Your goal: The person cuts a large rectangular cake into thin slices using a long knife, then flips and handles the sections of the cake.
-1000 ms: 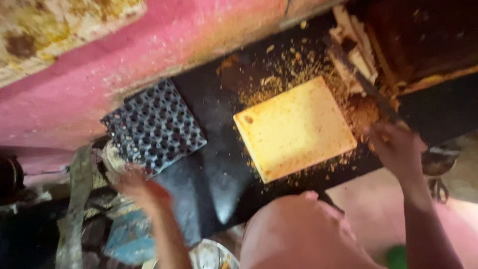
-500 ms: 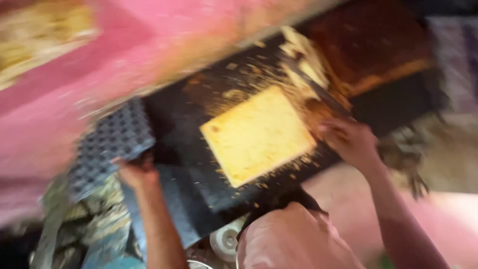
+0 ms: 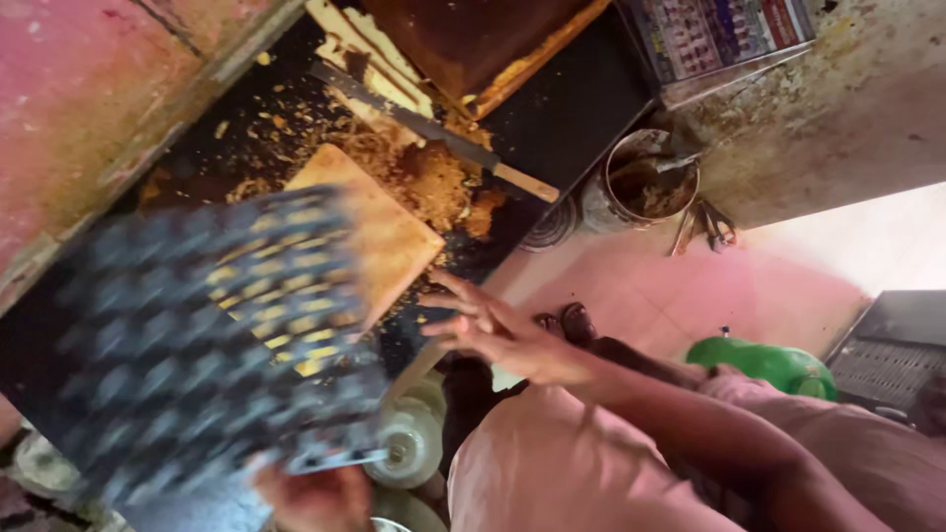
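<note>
My left hand (image 3: 315, 498) at the bottom edge grips a dark studded grid tray (image 3: 207, 345) by its near rim. The tray is blurred and tilted, and it covers the left part of a flat yellow slab (image 3: 394, 236) lying on the black work surface (image 3: 562, 108). My right hand (image 3: 493, 330) hovers with its fingers spread at the near edge of that surface, just right of the slab, holding nothing. A long knife (image 3: 434, 128) with a pale handle lies on a heap of brown crumbs beyond the slab.
A brown block (image 3: 463, 34) with pale offcuts sits at the back. A metal tin (image 3: 645, 177) of brown paste stands to the right, with a green object (image 3: 759, 360) and a dark grate (image 3: 892, 360) beyond it. A pink wall (image 3: 89, 89) runs along the left. White round lids (image 3: 409, 443) lie below.
My left hand has lifted the grid tray and swung it over the slab. My right hand has let go of the knife, which now lies on the crumbs.
</note>
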